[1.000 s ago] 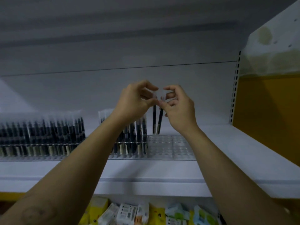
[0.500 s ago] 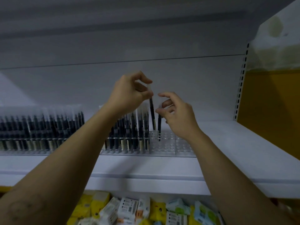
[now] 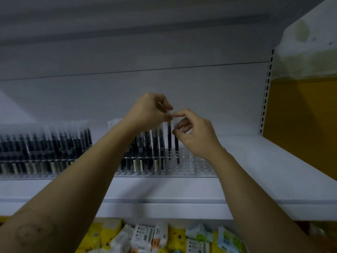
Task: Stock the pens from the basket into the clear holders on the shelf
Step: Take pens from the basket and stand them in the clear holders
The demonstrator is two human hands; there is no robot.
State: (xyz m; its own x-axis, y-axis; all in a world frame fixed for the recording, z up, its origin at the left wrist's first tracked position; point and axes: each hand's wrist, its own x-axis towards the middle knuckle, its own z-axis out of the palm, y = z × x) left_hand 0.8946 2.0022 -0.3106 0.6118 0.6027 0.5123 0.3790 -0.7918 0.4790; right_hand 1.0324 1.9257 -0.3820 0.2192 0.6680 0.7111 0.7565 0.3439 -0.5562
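Pen sank into holder — right hand pinching; stocked pens beside.

The scene is dim and flat, with a cool grey-blue cast over the white shelf and its back panel. Light seems to come from above and behind the viewer. The forearms throw soft, faint shadows onto the shelf's front lip, and a darker band lies along the top of the bay. The pens at the left are smeared and grainy, and the packets at the bottom edge look soft. Wide-angle distortion bends the slotted upright and the shelf edge. The left hand and right hand blur slightly at the fingertips.
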